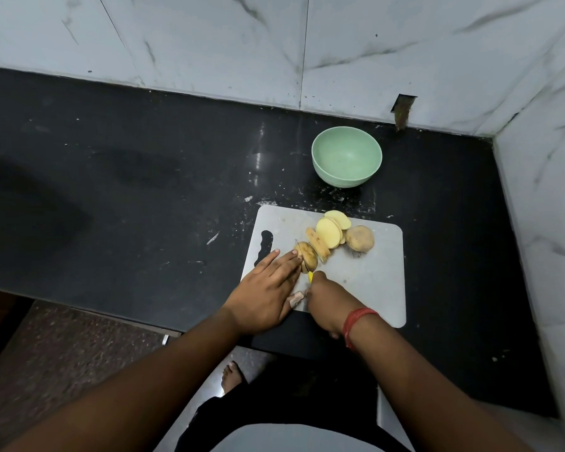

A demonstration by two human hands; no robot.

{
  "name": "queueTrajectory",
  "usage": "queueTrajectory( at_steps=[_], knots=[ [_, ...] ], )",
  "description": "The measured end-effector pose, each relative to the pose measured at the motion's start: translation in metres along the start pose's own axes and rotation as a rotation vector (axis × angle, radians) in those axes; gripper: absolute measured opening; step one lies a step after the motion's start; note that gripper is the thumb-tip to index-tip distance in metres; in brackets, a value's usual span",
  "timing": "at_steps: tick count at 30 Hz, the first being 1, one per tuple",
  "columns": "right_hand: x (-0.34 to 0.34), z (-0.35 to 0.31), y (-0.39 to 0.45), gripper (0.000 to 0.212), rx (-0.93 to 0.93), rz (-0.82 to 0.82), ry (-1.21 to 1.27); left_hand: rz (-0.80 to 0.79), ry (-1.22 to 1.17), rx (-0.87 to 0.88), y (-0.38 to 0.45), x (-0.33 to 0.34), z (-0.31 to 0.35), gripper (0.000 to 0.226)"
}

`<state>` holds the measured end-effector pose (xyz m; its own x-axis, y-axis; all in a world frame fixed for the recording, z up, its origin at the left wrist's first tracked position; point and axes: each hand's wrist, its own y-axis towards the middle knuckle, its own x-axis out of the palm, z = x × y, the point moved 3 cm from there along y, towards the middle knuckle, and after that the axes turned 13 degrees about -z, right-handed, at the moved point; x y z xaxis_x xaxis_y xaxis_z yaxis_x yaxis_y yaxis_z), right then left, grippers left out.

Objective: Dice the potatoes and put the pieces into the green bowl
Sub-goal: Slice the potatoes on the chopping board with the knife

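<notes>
On the cutting board at the counter's front edge, I press my left hand's straight fingers on the potato end while my right hand grips the yellow-handled knife; slices and whole potato lie toward the board's far edge, green bowl beyond it.

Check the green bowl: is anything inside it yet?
The green bowl shows only its bare inside; no potato pieces are visible. The slices and whole potato lie on the cutting board. Nothing covers the bowl's inside.
</notes>
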<state>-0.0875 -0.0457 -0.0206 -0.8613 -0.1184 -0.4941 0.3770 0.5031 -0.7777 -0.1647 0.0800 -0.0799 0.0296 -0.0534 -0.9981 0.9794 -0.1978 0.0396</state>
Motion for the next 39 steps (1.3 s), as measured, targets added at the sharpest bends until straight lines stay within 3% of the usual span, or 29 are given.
queueTrajectory(
  at_steps=[10,16,19,23,29,33,39],
  knots=[
    [0.008,0.009,-0.003,0.006,0.023,-0.026,0.040,-0.006,0.005,0.031,0.001,0.002,0.003,0.055],
    [0.019,0.016,-0.019,0.026,0.026,-0.031,0.047,-0.017,0.012,0.030,0.001,0.002,0.003,0.058],
    [0.030,0.023,-0.028,0.008,0.020,-0.034,0.002,-0.020,-0.008,0.033,0.001,0.004,0.003,0.059],
    [0.041,0.032,-0.038,0.009,0.037,-0.022,-0.065,-0.040,-0.041,0.057,0.000,0.004,0.002,0.059],
    [0.040,0.046,-0.064,0.010,-0.017,0.087,-0.011,0.013,-0.271,0.048,0.007,-0.018,-0.015,0.051],
    [0.035,0.047,-0.068,0.011,-0.042,0.143,0.023,-0.059,-0.290,0.152,0.034,-0.037,-0.040,0.042],
    [0.036,0.035,-0.059,0.009,-0.062,0.149,-0.042,-0.188,-0.122,0.321,0.066,-0.063,-0.052,0.055]
  ],
)
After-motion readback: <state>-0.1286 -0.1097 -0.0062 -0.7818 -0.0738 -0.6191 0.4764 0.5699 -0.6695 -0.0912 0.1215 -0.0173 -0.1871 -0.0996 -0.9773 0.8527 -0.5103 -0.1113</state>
